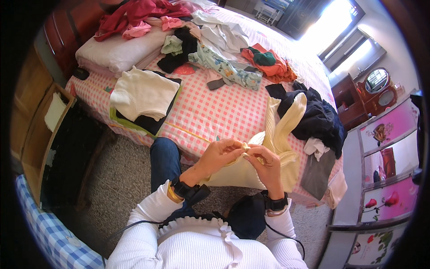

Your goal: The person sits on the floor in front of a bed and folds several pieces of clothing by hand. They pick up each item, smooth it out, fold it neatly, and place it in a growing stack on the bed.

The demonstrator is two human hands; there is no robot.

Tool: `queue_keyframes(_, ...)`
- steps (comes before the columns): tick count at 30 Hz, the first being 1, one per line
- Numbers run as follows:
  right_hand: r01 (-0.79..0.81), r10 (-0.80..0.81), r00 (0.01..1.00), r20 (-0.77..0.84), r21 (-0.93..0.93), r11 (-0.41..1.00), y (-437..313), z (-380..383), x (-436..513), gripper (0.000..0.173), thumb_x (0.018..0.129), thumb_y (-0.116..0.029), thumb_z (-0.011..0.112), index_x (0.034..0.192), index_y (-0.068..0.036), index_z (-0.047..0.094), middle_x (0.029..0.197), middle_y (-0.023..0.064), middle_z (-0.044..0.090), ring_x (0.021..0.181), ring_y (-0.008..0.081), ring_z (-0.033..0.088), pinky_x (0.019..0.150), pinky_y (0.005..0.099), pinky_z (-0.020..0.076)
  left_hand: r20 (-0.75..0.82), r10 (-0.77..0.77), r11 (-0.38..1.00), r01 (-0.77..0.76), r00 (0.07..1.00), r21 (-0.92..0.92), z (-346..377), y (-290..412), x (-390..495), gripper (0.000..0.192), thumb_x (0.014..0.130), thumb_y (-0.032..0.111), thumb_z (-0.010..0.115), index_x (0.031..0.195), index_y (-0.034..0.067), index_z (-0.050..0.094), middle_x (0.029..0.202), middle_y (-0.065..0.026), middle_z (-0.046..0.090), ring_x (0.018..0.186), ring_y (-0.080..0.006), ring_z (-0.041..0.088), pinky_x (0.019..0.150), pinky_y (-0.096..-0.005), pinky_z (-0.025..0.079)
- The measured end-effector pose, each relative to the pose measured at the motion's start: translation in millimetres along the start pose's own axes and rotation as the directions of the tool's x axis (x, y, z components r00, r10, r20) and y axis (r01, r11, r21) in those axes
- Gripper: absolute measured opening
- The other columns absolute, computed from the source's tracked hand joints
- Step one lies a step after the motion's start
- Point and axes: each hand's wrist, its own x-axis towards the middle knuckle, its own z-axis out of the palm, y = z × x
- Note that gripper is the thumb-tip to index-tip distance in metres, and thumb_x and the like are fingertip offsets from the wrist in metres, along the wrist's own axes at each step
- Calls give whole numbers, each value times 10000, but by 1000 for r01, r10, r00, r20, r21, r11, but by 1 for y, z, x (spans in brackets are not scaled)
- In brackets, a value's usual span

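A pale yellow ribbed knit top point(280, 134) hangs over the bed's near edge, its sleeves spread on the checked sheet. Both hands pinch one edge of it in front of me: my left hand point(220, 154) from the left, my right hand point(267, 161) from the right. Their fingertips nearly meet, and the fingers hide the exact bit held. To the left, a folded cream ribbed top point(144, 90) rests on dark and green folded cloth point(129, 124).
The bed point(208, 117) also bears dark clothes point(312, 111), an orange garment point(272, 64), a patterned garment point(225, 67) and a folded quilt point(117, 50) under red clothes point(144, 16). A wooden drawer unit point(63, 141) stands left, a cabinet with flower pictures point(386, 198) right.
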Motion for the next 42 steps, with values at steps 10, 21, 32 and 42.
queue_keyframes(10, 52, -56, 997, -61, -68, 996, -2, -4, -4, 167, 882, 18, 721, 1046, 1, 694, 984, 45, 675, 867, 94, 648, 758, 225, 520, -15, 289, 843, -247, 957, 477, 6, 11, -7, 175, 904, 92, 711, 1059, 11, 710, 933, -104, 709, 862, -187, 689, 769, -299, 533)
queue_keyframes(21, 204, -220, 951, -217, -93, 975, -41, -50, -10, 174, 868, 5, 710, 1042, -3, 710, 971, 106, 679, 900, 214, 669, 790, 304, 534, 35, 240, 766, -211, 970, 608, 2, -3, -13, 170, 918, 126, 687, 1046, 14, 679, 951, -122, 681, 891, -231, 678, 786, -326, 537)
queue_keyframes(32, 200, -200, 969, -146, -13, 980, -39, -82, -6, 136, 894, 57, 634, 1026, 23, 627, 969, 72, 605, 917, 150, 574, 826, 275, 456, -121, 30, 940, 14, 992, 342, -19, -32, -32, 162, 988, 140, 629, 1092, 23, 670, 930, -40, 692, 809, -85, 649, 729, -235, 524)
queue_keyframes(42, 121, -121, 993, -11, -30, 992, -22, -86, -6, 93, 949, 30, 594, 1041, 26, 607, 1030, 57, 622, 969, 125, 570, 871, 242, 435, -49, 341, 790, -258, 939, 556, -39, -16, -64, 172, 916, 68, 674, 1086, 61, 697, 1010, -100, 677, 929, -237, 673, 789, -324, 544)
